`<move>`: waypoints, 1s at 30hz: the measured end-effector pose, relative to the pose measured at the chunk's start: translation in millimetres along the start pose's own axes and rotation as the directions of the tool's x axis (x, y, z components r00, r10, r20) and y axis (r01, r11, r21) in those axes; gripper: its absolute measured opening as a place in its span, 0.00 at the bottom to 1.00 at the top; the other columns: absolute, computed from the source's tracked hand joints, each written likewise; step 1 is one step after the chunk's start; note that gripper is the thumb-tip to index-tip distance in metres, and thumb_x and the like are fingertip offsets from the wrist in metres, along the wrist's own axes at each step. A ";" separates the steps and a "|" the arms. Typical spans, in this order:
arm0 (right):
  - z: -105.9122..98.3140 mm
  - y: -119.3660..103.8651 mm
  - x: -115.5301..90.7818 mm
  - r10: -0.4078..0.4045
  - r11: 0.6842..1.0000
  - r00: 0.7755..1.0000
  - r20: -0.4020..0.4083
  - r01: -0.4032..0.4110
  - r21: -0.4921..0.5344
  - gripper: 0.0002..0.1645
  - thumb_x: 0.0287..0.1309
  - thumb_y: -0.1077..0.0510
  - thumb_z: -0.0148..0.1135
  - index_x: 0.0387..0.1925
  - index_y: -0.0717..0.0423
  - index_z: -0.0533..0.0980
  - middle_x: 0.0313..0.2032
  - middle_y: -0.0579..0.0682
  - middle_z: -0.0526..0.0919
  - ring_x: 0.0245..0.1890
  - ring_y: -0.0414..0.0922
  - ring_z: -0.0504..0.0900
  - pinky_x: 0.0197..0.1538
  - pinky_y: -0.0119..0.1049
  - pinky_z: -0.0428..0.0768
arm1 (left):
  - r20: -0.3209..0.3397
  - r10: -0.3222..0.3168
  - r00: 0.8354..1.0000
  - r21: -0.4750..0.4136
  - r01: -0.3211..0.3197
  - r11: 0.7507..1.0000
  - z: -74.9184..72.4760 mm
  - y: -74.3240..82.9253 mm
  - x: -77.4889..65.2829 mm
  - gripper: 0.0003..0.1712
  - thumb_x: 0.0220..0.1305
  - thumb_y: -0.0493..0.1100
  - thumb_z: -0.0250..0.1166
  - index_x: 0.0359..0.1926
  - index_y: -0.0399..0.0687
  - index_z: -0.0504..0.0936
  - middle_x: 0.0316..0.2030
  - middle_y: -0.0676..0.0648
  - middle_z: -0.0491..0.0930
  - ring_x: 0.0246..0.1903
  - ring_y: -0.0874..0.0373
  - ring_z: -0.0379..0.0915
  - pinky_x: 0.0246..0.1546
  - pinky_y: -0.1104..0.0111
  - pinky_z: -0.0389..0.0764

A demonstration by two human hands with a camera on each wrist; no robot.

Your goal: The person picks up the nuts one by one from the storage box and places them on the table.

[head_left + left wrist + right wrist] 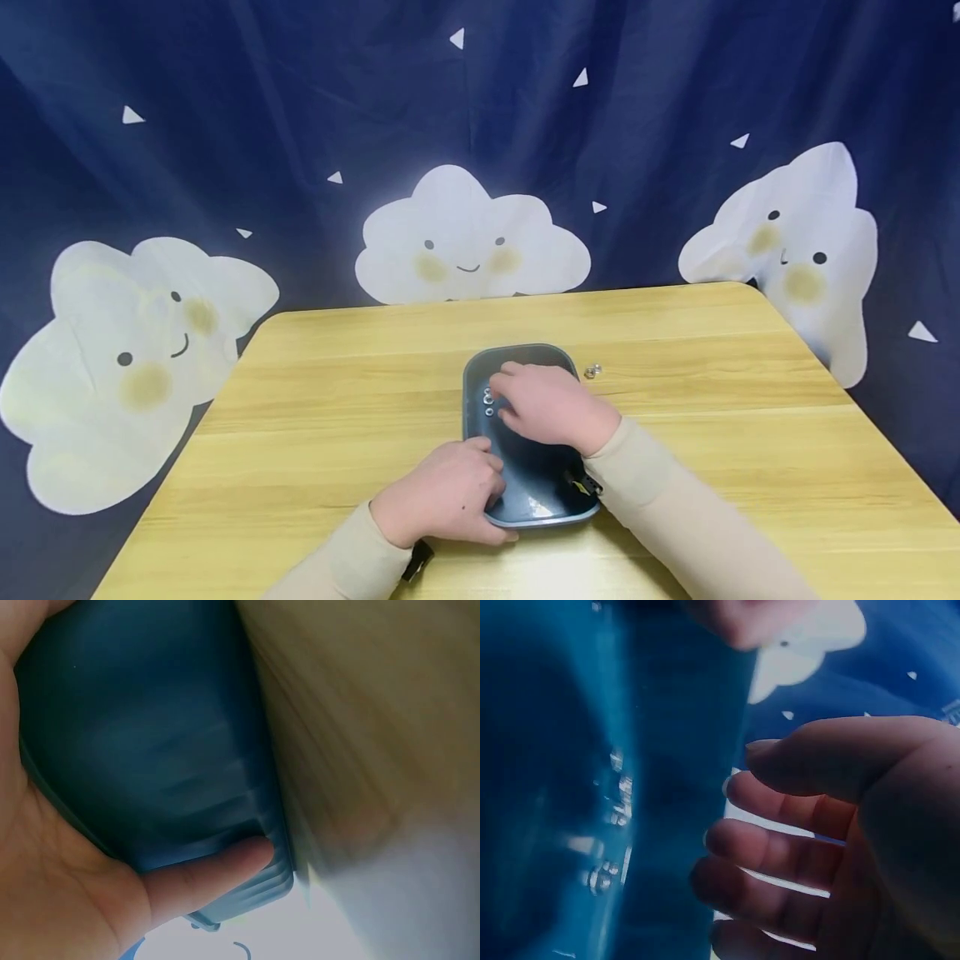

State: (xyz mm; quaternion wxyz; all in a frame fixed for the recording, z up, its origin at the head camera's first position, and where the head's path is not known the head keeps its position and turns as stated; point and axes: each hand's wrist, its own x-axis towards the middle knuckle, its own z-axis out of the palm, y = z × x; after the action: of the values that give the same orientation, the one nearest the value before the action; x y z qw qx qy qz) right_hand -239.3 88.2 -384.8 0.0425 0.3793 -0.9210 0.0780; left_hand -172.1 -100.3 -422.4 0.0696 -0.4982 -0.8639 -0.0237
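A dark blue-grey tray (536, 492) with rounded corners lies on the table. My left hand (450, 492) grips its near left rim; in the left wrist view the thumb (217, 874) presses against the outer wall of the tray (150, 750). Over the far half of the tray is my right hand (551, 404), its fingers loosely bent with nothing seen between them. Small shiny metal nuts (488, 400) lie inside along the left side, just beside the right fingertips. In the right wrist view, several blurred metal pieces (619, 814) show in the tray, apart from the fingers (757, 847).
A few more small metal nuts (591, 372) lie on the wooden table (337, 400), just outside the tray's far right side. Behind the table hangs a dark blue curtain (525, 108) with white smiling clouds. A black strap piece (583, 482) sits at the right wrist.
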 end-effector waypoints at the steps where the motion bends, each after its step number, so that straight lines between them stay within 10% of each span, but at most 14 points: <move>1: 2.0 -0.8 0.4 -0.013 1.000 1.000 0.008 0.013 -0.003 0.10 0.59 0.55 0.66 0.43 0.49 0.81 0.34 0.42 0.75 0.28 0.41 0.76 0.28 0.37 0.76 | 0.002 -0.002 1.000 0.003 0.002 1.000 0.0 -0.1 -0.2 0.32 0.45 0.72 0.71 0.09 0.61 0.65 0.16 0.64 0.61 0.24 0.63 0.54 0.26 0.74 0.58; 15: 16.2 -1.9 -2.6 -0.137 0.990 0.943 0.304 0.120 0.075 0.32 0.61 0.55 0.64 0.67 0.53 0.73 0.69 0.50 0.72 0.69 0.46 0.69 0.69 0.48 0.65 | 0.003 -0.004 1.000 0.015 0.004 1.000 -0.1 1.0 1.1 0.31 0.45 0.72 0.71 0.09 0.61 0.67 0.18 0.64 0.67 0.26 0.62 0.59 0.28 0.73 0.62; 30: 19.0 -0.5 -2.0 -0.159 0.987 0.965 0.210 0.157 0.026 0.13 0.56 0.59 0.69 0.44 0.49 0.83 0.39 0.41 0.78 0.36 0.41 0.80 0.44 0.38 0.80 | -0.007 0.001 1.000 0.003 -0.001 1.000 1.4 0.2 -0.6 0.32 0.45 0.72 0.72 0.09 0.61 0.65 0.17 0.64 0.63 0.25 0.63 0.56 0.27 0.74 0.60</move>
State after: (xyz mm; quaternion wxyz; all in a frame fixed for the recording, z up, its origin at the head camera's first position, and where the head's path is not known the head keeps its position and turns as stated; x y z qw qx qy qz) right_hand -238.0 85.9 -403.7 -0.0512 0.4578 -0.8868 0.0377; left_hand -171.8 -100.5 -423.9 0.0737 -0.4986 -0.8634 -0.0241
